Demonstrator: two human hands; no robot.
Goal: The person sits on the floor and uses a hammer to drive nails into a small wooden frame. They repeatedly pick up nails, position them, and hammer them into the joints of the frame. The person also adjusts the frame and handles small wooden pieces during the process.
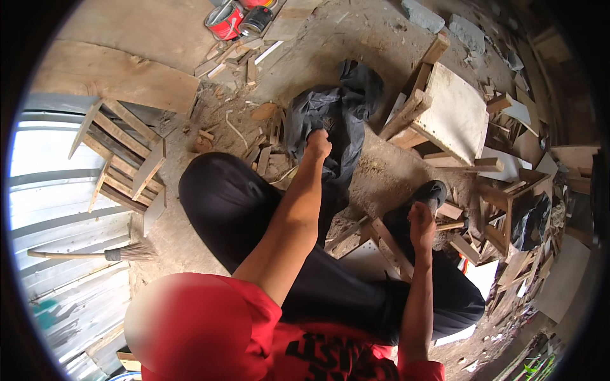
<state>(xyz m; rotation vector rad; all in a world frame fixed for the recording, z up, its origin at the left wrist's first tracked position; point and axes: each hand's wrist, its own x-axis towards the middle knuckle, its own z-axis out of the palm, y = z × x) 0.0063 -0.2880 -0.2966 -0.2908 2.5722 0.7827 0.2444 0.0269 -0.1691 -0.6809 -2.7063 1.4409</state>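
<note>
My left hand (pixel 319 143) is closed in a fist at the edge of a crumpled black plastic bag (pixel 363 95), pinching its film between the fingers. The bag lies open and slack on the dirt floor ahead of me. My right hand (pixel 422 223) is closed too, held over my right leg just behind my dark shoe (pixel 432 192). Whatever it holds, if anything, is hidden by the fingers. Beside that hand lies a hammer-like tool (pixel 452 225) with a wooden handle and dark head. Nailed wooden strips (pixel 389 244) rest between my legs.
A white-topped wooden piece (pixel 452 105) stands on the right, before piled scrap wood (pixel 518 267). Slatted wooden frames (pixel 130 152) and a straw broom (pixel 121 253) lie left, by corrugated metal sheeting (pixel 63 216). Red paint cans (pixel 225 21) stand at the back.
</note>
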